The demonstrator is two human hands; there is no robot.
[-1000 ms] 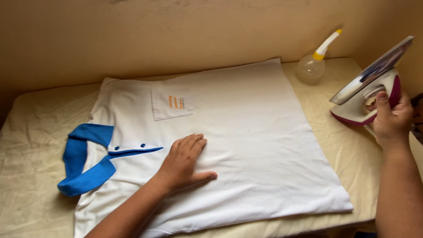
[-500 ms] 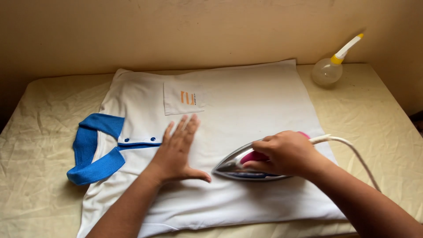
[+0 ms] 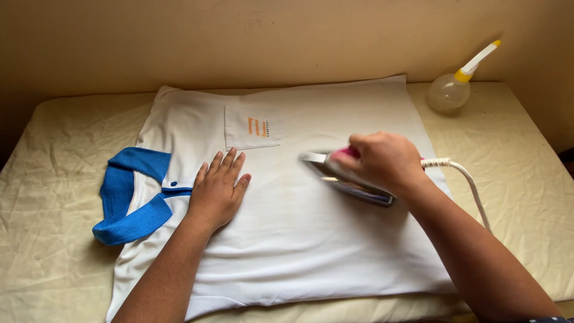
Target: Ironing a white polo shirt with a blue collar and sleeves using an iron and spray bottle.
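While my right hand (image 3: pixel 385 160) is clenched around the pink handle of the electric iron (image 3: pixel 347 177), the soleplate rests on the middle of the white polo shirt (image 3: pixel 299 227), just right of the chest pocket (image 3: pixel 251 127). My left hand (image 3: pixel 218 191) lies flat, fingers spread and holding nothing, on the shirt just right of the blue collar (image 3: pixel 128 194) and button placket. The shirt lies front up on a cream padded cloth (image 3: pixel 54 155) covering the surface, collar to the left, hem to the right.

I judge the step in hand to be pressing the shirt front. The next stroke calls for keeping the fabric taut under the flat hand and keeping the iron's tip clear of those fingers and of the pocket edge.

Hidden or unclear: the iron's body is blurred and mostly covered by my hand, so its controls cannot be read; its white cord (image 3: pixel 469 185) passes behind my forearm. A clear squeeze bottle with a yellow and white nozzle (image 3: pixel 457 87) lies far right; whether it holds liquid I cannot tell. The near sleeve is cut off.
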